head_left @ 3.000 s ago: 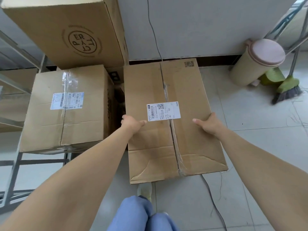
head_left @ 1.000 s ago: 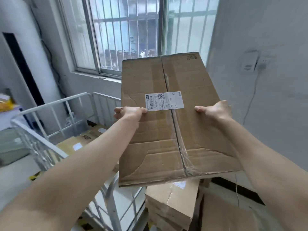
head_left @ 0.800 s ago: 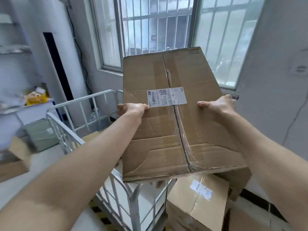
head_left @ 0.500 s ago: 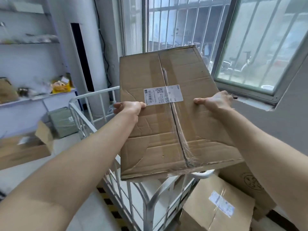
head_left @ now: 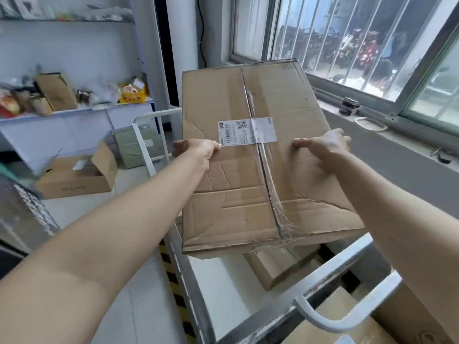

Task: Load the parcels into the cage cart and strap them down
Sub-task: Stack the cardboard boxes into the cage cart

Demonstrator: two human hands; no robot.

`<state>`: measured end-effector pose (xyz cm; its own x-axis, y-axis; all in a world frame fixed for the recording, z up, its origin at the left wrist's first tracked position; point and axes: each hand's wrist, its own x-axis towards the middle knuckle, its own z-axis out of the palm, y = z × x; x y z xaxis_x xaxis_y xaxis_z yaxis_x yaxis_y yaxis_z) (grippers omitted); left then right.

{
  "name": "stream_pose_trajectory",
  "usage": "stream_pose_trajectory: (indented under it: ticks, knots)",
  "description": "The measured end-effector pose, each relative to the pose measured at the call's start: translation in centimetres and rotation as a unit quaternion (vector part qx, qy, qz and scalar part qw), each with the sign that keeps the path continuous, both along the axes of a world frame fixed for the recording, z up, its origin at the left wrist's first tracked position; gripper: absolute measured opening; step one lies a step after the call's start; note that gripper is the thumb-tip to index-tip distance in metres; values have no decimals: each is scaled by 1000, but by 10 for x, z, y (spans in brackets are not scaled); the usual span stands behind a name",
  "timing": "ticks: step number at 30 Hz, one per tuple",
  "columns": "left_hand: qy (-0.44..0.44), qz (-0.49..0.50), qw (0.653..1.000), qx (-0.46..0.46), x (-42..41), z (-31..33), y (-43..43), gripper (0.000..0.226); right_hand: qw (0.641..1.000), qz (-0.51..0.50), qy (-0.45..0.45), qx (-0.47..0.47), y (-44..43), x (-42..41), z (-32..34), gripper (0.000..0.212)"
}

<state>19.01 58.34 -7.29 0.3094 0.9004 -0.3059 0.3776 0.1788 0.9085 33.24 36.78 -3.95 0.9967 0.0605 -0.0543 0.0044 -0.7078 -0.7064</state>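
Left grip (head_left: 196,150) and right grip (head_left: 323,147) clamped opposite sides of the taped parcel (head_left: 248,184), holding it level above the cage cart (head_left: 318,319) (one box (head_left: 275,269) inside), presumably to lower it flat.

- The white cage cart deck (head_left: 218,281) lies below the fingers of the left hand (head_left: 196,151) and the right hand (head_left: 325,145), which grip the parcel (head_left: 248,194). A brown carton (head_left: 275,271) lies flat on the deck, lower than both sets of fingers.
- The tiled floor (head_left: 82,219) is left of and below the left fingers. On it are an open cardboard box (head_left: 74,180) and, nearer those fingers, a green packet (head_left: 129,147).
- The white shelf (head_left: 74,114) is left of and above the left fingers. It holds a yellow box (head_left: 133,95), a tilted brown box (head_left: 57,91) and blurred clutter.
- The window sill (head_left: 397,155) is right of the right fingers. A small black object (head_left: 349,108) and a pale ring (head_left: 370,122) sit on it.
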Motion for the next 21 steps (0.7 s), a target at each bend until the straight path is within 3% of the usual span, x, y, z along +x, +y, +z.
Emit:
stream_pose_trajectory:
  ticks: [2, 5, 7, 11, 17, 21]
  knots:
    - [34, -6, 999, -14, 21, -14, 5, 122, 1000, 14, 17, -6, 12, 28, -17, 114]
    - [43, 36, 996, -72, 61, -64, 29, 149, 998, 35, 44, -21, 31, 65, -50, 114]
    - [59, 63, 991, -102, 73, -88, 28, 150, 996, 48, 63, -38, 43, 88, -76, 113]
    - [101, 73, 985, -120, 80, -123, 18, 117, 990, 62, 102, -74, 63, 119, -133, 108]
    - [153, 134, 967, -153, 82, -214, 22, 111, 972, 98, 172, -129, 86, 142, -237, 110]
    - [197, 177, 953, -146, 77, -259, 22, 87, 956, 117, 216, -159, 93, 141, -297, 111]
